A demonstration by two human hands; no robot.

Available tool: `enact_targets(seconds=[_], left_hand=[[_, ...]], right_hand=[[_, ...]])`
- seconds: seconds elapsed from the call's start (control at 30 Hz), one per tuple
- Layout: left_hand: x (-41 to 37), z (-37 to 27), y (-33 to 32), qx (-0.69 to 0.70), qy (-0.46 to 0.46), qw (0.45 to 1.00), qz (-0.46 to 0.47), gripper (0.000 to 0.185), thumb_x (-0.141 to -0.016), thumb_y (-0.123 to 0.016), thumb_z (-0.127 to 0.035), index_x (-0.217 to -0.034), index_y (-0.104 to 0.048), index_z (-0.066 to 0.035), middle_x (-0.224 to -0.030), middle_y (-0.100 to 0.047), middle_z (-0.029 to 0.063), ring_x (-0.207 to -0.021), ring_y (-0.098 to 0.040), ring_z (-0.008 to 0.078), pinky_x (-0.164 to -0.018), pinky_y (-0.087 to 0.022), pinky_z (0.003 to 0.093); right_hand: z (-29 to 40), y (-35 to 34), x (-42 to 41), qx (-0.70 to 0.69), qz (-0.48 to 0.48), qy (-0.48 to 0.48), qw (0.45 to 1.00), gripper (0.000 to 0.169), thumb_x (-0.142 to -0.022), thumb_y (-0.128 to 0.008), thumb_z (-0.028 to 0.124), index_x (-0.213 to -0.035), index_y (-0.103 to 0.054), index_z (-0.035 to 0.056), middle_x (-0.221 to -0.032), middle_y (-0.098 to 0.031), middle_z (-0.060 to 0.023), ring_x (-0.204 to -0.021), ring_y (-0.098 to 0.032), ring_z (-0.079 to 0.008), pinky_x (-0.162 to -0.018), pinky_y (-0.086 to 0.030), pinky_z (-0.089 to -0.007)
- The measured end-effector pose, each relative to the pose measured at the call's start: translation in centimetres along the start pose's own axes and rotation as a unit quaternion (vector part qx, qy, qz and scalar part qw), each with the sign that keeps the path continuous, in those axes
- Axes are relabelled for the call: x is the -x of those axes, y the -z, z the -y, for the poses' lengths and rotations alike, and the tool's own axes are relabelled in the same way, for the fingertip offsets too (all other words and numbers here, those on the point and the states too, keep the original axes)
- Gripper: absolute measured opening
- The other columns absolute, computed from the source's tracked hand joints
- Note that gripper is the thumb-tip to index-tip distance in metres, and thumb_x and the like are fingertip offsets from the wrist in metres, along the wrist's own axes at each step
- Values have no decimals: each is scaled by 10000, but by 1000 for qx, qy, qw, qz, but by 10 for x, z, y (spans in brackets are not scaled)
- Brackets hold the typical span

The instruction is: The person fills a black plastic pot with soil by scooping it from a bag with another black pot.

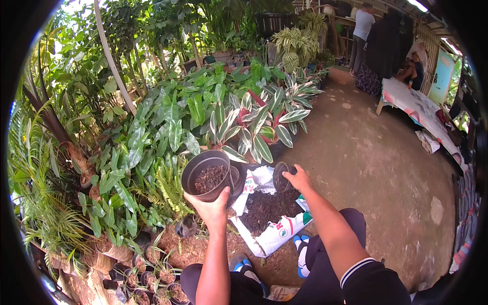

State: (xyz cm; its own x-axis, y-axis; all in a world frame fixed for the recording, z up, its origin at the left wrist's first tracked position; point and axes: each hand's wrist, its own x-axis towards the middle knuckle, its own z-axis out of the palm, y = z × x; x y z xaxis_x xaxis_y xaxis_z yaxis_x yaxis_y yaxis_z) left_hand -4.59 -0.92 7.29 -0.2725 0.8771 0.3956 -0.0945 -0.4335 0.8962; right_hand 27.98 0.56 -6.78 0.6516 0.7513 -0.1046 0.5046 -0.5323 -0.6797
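My left hand [211,206] grips a dark plastic plant pot [206,158] by its near side. Loose brown soil [210,179] partly fills that pot. To the right, my right hand [299,178] holds a smaller dark pot [281,179] by the rim, tipped on its side above an opened white sack [272,238]. Dark potting soil [267,209] lies in the sack, which rests on the ground in front of my feet. Just behind the left pot, another dark pot [239,179] is partly hidden.
Variegated plants [248,126] and a fern [169,187] crowd the far and left sides. Several small potted seedlings [148,278] stand at lower left. A covered table [411,99] is at right on the bare floor [354,164]. Other people [364,26] are in the background.
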Motion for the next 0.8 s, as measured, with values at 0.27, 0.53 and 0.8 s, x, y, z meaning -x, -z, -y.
enact_targets(seconds=[0.27,0.53,0.8], left_hand=[[-3,-6,8,-20,5,1000,24,1086,-624,-932,-106,-1503,-302,1,-1437,-454,192,-1335,-487,300,-1183,-352,448],[-10,9,11,-3,34,999,18,1131,-597,-954,-165,-1497,-291,6,-1442,-450,192,-1345,-487,297,-1184,-358,454],[-11,18,-2,-12,35,999,36,1181,-590,-958,-127,-1533,-255,-14,-1447,-460,177,-1351,-495,292,-1194,-359,450]], right_hand=[[-34,-59,13,220,87,7,971,853,-795,-840,517,-1525,-521,214,-1500,-411,-252,-1413,-425,-440,-1159,-416,-518],[-56,-110,-8,229,77,21,970,863,-783,-866,494,-1523,-520,217,-1475,-421,-256,-1407,-415,-459,-1165,-394,-540],[-75,-151,-13,216,157,107,958,841,-762,-870,446,-1512,-543,250,-1519,-369,-324,-1363,-437,-526,-1144,-422,-528]])
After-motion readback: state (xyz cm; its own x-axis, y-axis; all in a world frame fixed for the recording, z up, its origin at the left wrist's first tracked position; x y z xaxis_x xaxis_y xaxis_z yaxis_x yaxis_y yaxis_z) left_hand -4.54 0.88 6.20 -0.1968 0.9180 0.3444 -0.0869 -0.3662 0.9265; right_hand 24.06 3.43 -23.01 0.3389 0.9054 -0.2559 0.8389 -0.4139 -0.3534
